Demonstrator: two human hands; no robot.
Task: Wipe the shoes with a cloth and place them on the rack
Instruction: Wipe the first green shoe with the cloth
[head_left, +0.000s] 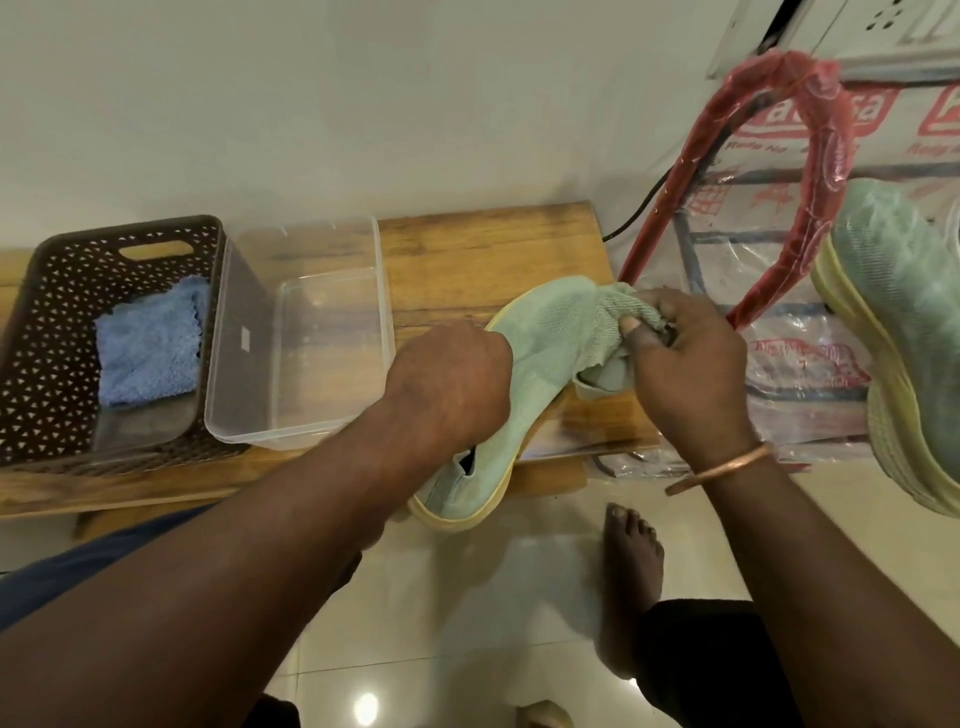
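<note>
While the green shoe (540, 343) lies tilted over the front edge of the counter (467, 249), your left hand (447, 384) grips its middle, and the fingers (665, 306) of your right hand (691, 369) pinch a green cloth (615, 312) against its toe. The other shoe (904, 322) sits on the rack (826, 171) to your right.

Left hand (449, 374) covers the midsection of the pale green knit shoe with the yellow sole (545, 332), its fingers curled out of sight on the far side. The right hand (685, 358) has most fingertips buried in the folds of the light green terry cloth (618, 312). Second matching green shoe (893, 322) is cut off by the right edge. Red lettering on the clear plastic wrap (810, 358) is too smeared to read, and the small white label (245, 338) on the clear plastic tub (384, 291) is too small.
</note>
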